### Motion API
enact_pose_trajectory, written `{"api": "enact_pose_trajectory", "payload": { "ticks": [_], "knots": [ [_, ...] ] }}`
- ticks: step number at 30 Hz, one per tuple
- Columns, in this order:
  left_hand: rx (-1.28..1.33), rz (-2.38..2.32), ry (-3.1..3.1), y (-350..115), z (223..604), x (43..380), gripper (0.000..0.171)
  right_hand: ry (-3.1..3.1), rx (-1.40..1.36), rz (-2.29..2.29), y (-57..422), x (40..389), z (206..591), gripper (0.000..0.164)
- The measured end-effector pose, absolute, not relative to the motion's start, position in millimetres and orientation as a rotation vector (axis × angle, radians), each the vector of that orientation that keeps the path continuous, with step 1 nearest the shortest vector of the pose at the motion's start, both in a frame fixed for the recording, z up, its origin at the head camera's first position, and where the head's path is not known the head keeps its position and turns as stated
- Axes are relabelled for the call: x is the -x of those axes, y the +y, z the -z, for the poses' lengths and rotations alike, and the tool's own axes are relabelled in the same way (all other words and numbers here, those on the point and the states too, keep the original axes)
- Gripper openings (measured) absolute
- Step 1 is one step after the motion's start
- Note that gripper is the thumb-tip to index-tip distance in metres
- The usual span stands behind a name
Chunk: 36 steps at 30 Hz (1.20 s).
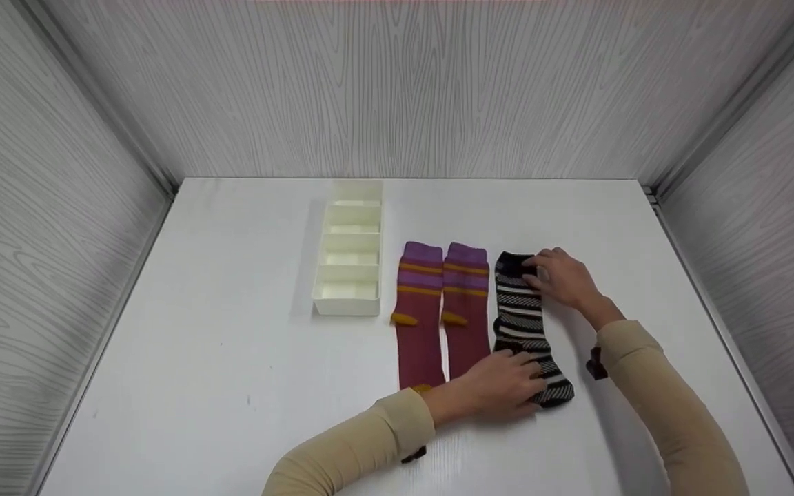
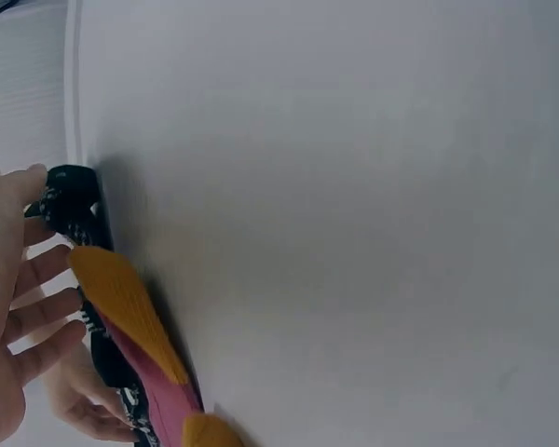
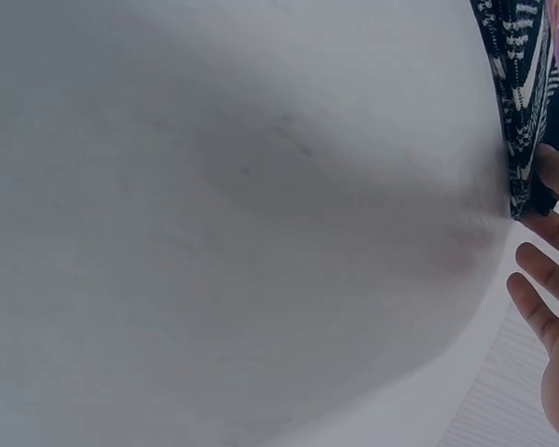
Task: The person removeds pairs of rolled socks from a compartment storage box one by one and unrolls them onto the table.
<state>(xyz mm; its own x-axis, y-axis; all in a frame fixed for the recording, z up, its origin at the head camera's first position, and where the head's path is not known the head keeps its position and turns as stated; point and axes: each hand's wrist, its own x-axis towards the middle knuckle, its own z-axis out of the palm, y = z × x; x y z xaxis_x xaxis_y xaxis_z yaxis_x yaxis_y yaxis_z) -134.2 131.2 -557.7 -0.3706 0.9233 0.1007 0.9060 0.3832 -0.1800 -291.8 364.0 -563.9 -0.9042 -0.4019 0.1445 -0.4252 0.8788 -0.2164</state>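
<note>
Left hand (image 1: 500, 386) fingers lie on striped sock (image 1: 522, 317) toe, right hand (image 1: 562, 277) on cuff

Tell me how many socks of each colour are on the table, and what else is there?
Maroon socks with purple and orange stripes: 2, first, second
Black-and-white striped sock: 1 visible, with both hands on it; whether another lies beneath, I cannot tell
White divided organizer tray: 1
Total: 4 things

Left hand (image 1: 504, 386) flat, fingers (image 2: 39, 270) spread; right hand (image 1: 562, 277) flat, palm down.
</note>
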Motion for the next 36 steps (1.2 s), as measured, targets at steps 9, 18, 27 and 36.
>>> {"api": "enact_pose_trajectory", "payload": {
  "ticks": [9, 18, 27, 36],
  "knots": [
    [1.627, -0.16, -2.516, 133.7, 563.4, 133.9, 0.036, -2.961, -0.625, -0.395, 360.2, 294.6, 565.2, 0.032],
    [1.611, -0.131, -2.496, 132.8, 562.9, 135.4, 0.032, -2.988, -0.589, -0.403, 355.3, 299.9, 565.4, 0.031],
    [1.584, -0.105, -2.456, 130.8, 561.0, 136.2, 0.031, -2.98, -0.591, -0.452, 353.3, 303.2, 560.6, 0.023],
    [1.585, -0.094, -2.43, 134.1, 558.0, 135.7, 0.03, -2.929, -0.506, -0.627, 364.9, 302.6, 547.8, 0.018]
  ]
}}
